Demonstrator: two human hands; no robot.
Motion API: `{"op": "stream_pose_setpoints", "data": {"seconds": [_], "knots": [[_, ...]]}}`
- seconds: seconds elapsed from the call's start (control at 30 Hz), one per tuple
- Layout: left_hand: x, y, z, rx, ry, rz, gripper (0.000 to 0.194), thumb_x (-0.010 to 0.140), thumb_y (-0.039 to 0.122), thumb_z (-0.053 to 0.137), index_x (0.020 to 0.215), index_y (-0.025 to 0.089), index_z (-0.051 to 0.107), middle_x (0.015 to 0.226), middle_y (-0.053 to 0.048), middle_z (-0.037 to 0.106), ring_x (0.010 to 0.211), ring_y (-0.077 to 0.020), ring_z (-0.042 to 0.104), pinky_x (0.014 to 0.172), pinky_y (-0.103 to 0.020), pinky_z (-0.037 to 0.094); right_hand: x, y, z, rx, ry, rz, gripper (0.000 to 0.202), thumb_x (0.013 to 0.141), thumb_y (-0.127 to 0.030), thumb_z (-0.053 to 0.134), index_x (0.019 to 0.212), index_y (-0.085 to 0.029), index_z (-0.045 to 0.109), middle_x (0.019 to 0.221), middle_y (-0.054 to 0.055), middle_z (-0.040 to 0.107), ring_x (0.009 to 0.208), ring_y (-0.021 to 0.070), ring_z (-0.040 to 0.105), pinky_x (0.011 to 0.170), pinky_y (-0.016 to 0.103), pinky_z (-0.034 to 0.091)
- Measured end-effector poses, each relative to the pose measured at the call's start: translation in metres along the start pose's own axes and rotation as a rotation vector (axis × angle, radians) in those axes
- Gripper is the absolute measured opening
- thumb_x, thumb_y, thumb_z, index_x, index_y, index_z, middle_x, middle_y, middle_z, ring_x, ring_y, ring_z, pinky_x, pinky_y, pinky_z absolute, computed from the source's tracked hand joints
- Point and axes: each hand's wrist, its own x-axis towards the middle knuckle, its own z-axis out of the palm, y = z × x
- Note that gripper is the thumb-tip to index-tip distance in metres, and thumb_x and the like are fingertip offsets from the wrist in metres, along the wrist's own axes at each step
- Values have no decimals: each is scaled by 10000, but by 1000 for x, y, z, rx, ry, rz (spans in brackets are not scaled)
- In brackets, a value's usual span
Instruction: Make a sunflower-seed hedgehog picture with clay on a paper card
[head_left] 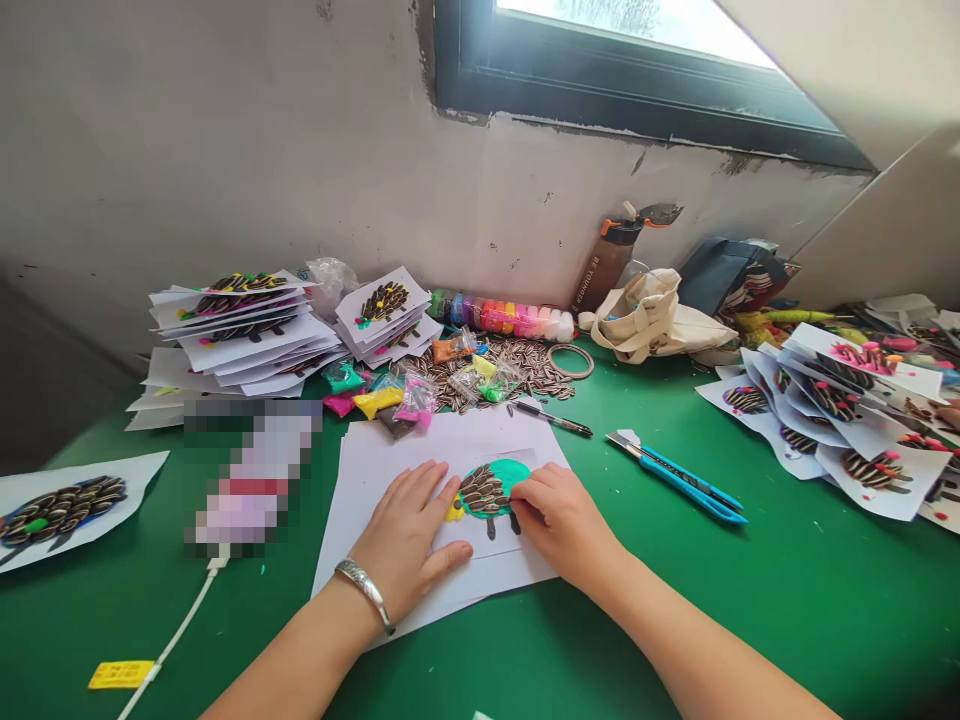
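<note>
At the green surface's (795, 590) middle, your left hand (409, 525) lies spread on a white paper seed-and-clay card (486, 490); your right hand (566, 520) curls there, grip hidden. Room opens rightward; a back-edge brown plastic bottle (602, 270) reads "BE YOUNGER".

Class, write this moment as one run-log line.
left hand: on paper | right hand: at green patch | seeds: covering patch's left part | blue cutter: on table

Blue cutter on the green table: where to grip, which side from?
Likely the middle of the cutter's blue handle, right hand coming from the near right end: it lies flat, long and slim, metal tip pointing away to the left.
</note>
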Motion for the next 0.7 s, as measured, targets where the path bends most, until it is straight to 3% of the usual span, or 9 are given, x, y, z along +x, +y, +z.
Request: {"op": "stream_pose_setpoints", "data": {"seconds": [0.33,0.7], "knots": [[-1,0,1,-13,22,4,572,824,448,565,1321,180,473,1401,-147,435,1286,-328,373,1057,-533,318,1,-4,2,-161,-29,-96,214,844,-93,479,658,-174,550,669,44,551,690,170,423,646,299,311],[0,0,0,-24,12,-6,584,823,457,568,1323,169,476,1410,-145,427,1288,-337,371,1063,-531,312,2,-2,2,-95,-47,-62,223,856,-93,471,674,-178,569,677,40,559,713,173,459,672,298,351]]}}
